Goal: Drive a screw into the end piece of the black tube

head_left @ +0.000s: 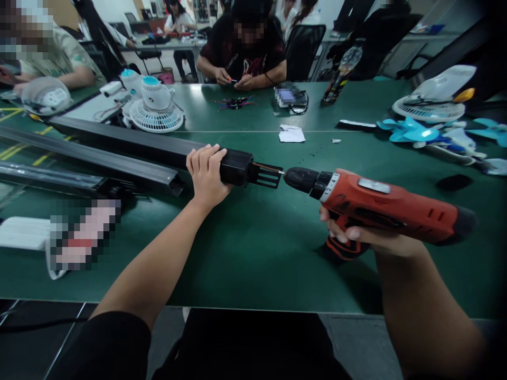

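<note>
My left hand (208, 177) is wrapped over the end of a long black rectangular profile (158, 145) lying on the green table. A flat slotted black bracket (269, 175) sticks out of that end. In my right hand (356, 235) is a red and black cordless drill (392, 206), gripped by its handle and pointing left. From its black chuck a thin bit (280, 172) reaches toward the profile's end, over the bracket. Whether the bit's tip touches a screw inside is hidden.
More long profiles (119, 161) lie at left, near a blurred-out pink item (89, 232) and a white box (26, 233). White fan parts (156, 113) stand behind, blue fan blades (412, 128) at right. Across the green table (253, 264) sits a person (245, 47) with hands on the table.
</note>
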The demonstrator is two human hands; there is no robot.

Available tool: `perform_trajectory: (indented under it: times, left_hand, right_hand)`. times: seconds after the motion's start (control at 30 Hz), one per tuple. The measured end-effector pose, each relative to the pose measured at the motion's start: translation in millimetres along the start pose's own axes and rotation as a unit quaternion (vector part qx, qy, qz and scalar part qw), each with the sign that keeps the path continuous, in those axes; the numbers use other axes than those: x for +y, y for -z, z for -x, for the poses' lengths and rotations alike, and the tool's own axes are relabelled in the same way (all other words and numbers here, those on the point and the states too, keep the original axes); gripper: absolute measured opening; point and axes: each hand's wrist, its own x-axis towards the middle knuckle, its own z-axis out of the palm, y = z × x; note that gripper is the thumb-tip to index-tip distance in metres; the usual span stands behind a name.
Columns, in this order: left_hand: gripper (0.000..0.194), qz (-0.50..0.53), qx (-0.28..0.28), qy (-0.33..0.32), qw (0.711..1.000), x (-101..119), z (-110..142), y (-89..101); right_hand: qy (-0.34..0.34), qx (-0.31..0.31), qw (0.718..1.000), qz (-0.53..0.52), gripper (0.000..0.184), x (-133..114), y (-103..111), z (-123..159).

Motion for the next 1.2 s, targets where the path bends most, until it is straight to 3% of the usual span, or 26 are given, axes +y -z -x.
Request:
perform_trajectory:
  times: [0.13,0.4,0.73,0.93,1.2]
  left_hand:
    - [0.069,0.009,-0.021,0.014,1.000,-0.2,-1.1,1.7]
    - [0.069,0.005,-0.036,0.024,0.999,1.1,-2.2,3.5]
    - [0.066,0.001,-0.005,-0.001,1.000,-0.1,-0.7,1.5]
    - [0.067,0.009,-0.029,0.033,0.999,3.1,-3.1,4.6]
    - [0.068,-0.003,-0.028,0.028,0.999,2.7,-1.5,4.4]
  right_hand:
    - [0.011,-0.025,1.000,-0.006,0.035,0.3,-1.3,0.0]
    - [-0.013,0.007,1.000,0.018,0.034,1.0,0.2,4.3]
    - [-0.071,-0.001,0.997,0.006,0.038,-15.3,-0.3,1.7]
    - [-0.036,-0.007,0.999,-0.034,0.035,-7.2,0.5,1.5]
    - [0.051,-0.026,0.996,-0.062,0.048,5.8,5.3,-0.2]
